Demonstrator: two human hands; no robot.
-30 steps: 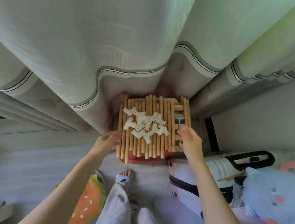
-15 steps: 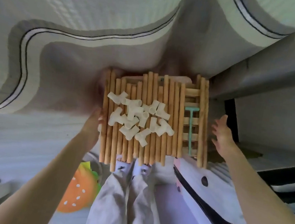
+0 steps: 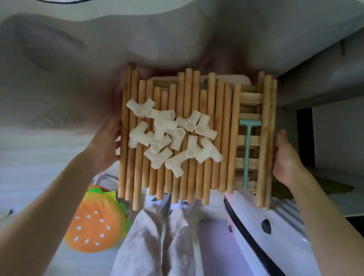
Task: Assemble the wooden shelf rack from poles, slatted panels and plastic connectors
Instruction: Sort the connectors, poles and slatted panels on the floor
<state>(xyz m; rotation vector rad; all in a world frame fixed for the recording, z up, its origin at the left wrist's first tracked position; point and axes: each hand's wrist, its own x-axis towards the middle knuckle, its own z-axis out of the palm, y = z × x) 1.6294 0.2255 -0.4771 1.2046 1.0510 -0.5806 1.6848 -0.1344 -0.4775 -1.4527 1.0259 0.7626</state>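
Two hands are on the sides of the stack of parts, and the stack looks much bigger and closer than it did a second ago. A second ago it sat low by the curtain (image 3: 191,33) with the hands just reaching its near edge. Now it looks lifted, and it hides the person's feet below it.

The left hand (image 3: 105,141) grips the left edge, with its fingers tucked under where I cannot see them. The right hand (image 3: 286,162) presses flat on the right edge, thumb up, and I cannot tell if its fingers curl under.

The wooden poles (image 3: 176,137) lie side by side on top like a little raft. The white plastic connectors (image 3: 169,138) sit loose in a heap on the poles. A slatted panel (image 3: 249,114) shows at the right, under the poles, with a small green tool (image 3: 247,151) lying on it.

I think this is only the start. Nothing is joined yet, and the person seems to be carrying all the parts to a spot with room to build. The connectors could roll off if the stack tips, so it should be kept level. A burger toy (image 3: 96,221) lies on the floor near the left arm
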